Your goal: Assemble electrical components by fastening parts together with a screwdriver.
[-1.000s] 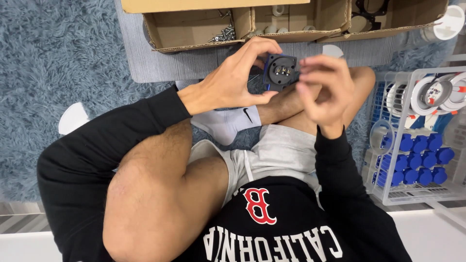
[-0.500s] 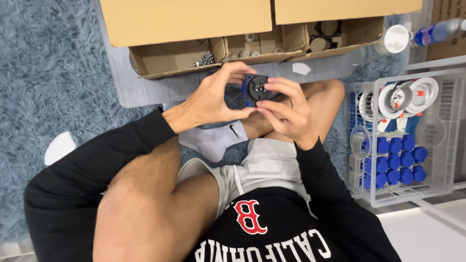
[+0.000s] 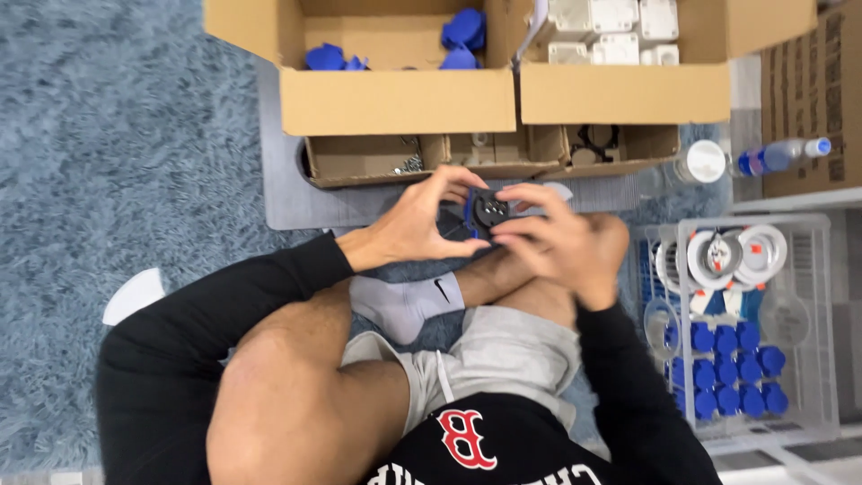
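Above crossed legs, left hand (image 3: 409, 224) and right hand (image 3: 561, 247) pinching small round black-and-blue plastic plug part (image 3: 485, 214), fingers closed on rim from both sides. Looking light, rigid, hard-shelled; gripping edges seeming safest, face holes staying clear.

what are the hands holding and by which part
Both hands, left hand and right hand, hold a small black-and-blue round part by its outer edges, fingertips on either side.

A shaggy blue-grey carpet (image 3: 108, 162) covers the floor across the left of the frame. A flat grey ribbed mat (image 3: 283, 202) lies at upper centre beneath open brown cardboard boxes (image 3: 400, 101). A clear plastic crate (image 3: 813, 359) stands at right under even indoor light.
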